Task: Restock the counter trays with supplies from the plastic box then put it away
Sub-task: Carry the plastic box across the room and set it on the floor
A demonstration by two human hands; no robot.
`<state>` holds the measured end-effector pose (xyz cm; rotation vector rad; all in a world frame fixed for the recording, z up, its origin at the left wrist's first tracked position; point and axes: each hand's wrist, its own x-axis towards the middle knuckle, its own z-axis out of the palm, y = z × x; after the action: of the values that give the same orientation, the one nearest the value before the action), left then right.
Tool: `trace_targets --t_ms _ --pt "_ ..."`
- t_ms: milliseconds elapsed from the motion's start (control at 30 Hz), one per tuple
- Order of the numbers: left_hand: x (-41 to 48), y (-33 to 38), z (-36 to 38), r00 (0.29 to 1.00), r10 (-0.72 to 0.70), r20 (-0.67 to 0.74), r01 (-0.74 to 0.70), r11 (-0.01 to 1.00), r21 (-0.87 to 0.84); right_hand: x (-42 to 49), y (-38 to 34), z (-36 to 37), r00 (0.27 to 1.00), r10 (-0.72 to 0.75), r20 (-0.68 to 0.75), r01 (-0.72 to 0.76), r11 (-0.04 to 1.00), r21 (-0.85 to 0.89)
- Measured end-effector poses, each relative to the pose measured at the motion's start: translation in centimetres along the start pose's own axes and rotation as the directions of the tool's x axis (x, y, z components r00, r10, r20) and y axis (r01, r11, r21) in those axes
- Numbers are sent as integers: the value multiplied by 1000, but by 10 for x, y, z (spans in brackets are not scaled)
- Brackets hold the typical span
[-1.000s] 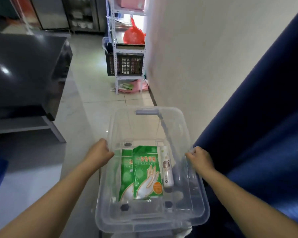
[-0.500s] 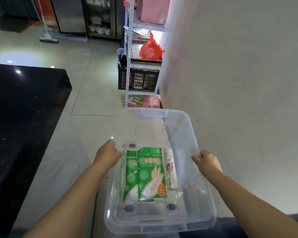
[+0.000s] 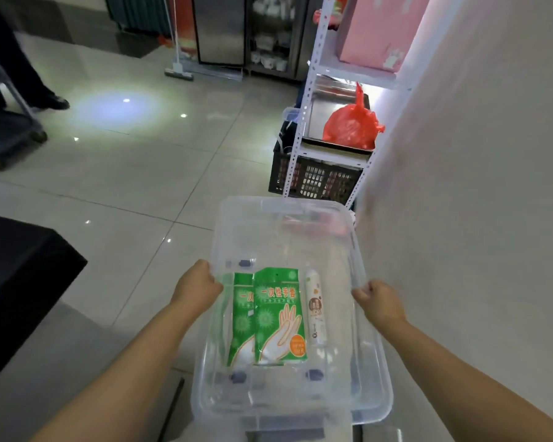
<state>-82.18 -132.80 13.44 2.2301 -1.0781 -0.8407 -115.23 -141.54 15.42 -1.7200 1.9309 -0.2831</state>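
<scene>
I carry a clear plastic box (image 3: 284,218) in front of me, above the tiled floor. My left hand (image 3: 195,287) grips its left rim and my right hand (image 3: 379,301) grips its right rim. Inside lie two green packets of disposable gloves (image 3: 278,317), overlapping, and a white tube (image 3: 315,309) to their right.
A white metal shelf rack (image 3: 307,110) stands ahead against the right wall, holding a red plastic bag (image 3: 350,126), a pink box (image 3: 377,30) and a black crate (image 3: 313,178) at the bottom. A black counter (image 3: 16,275) is at left. A person's legs (image 3: 20,62) and a mop (image 3: 178,71) are farther off.
The view has swung left and forward: the blue cloth at the right has gone, the black counter has slid to the left edge, and the shelf rack is nearer. Both hands keep their grip.
</scene>
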Motion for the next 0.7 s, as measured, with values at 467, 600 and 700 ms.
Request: trace_targets --t_ms 467,600,700 --pt "271 48 -43 975 -184 -129 173 981 -87 262 -186 37 987 -113 117 120 991 -61" --pt "345 66 -72 967 -207 -146 201 978 -54 321 -242 42 983 -146 116 155 985 -73" --pt "401 77 -91 964 -208 -164 199 977 -71 367 -282 48 981 -150 125 160 984 -77"
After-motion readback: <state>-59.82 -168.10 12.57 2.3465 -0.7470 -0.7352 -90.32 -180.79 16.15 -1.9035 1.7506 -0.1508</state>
